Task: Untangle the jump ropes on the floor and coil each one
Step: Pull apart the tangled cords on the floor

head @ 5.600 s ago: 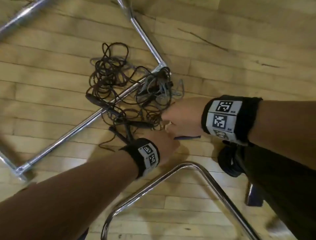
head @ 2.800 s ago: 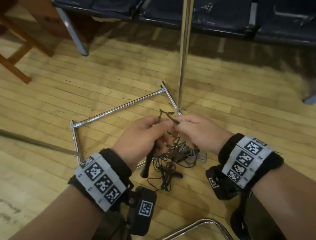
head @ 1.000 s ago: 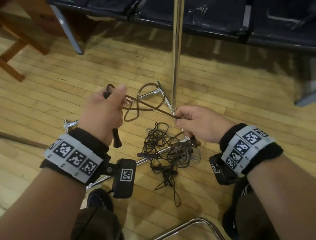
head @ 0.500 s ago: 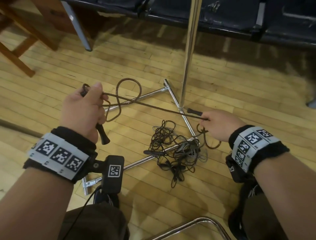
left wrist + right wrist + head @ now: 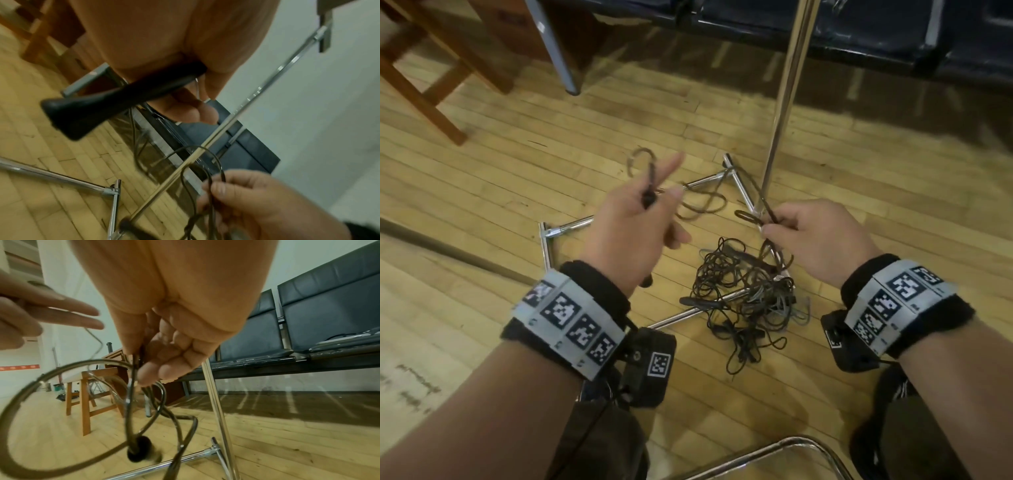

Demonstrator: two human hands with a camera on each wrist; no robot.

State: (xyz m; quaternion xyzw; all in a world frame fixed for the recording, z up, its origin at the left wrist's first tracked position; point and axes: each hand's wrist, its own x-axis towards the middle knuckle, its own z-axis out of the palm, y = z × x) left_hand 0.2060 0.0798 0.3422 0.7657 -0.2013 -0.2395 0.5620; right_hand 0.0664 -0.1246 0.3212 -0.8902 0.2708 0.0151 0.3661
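Observation:
A brown jump rope runs between my two hands above the floor. In the head view my left hand [image 5: 654,205] grips its black handle [image 5: 648,198], index finger stretched out, a rope loop [image 5: 641,158] standing above it. The left wrist view shows that handle [image 5: 98,105] lying across the palm. My right hand [image 5: 774,226] pinches the rope's slack loops [image 5: 131,402]; a black handle end [image 5: 139,449] dangles below. The remaining tangle of dark ropes [image 5: 743,294] lies on the wooden floor between my wrists, draped over a chrome bar.
A chrome rack base [image 5: 566,229] lies on the floor, and its upright pole [image 5: 786,102] rises just beyond my right hand. Dark bench seats [image 5: 859,31] line the back, a wooden stool [image 5: 424,99] stands far left, and a chrome chair tube [image 5: 798,443] curves near my knees.
My hands have come closer together, so the rope that was stretched taut between them now hangs in slack loops. My left index finger has straightened out.

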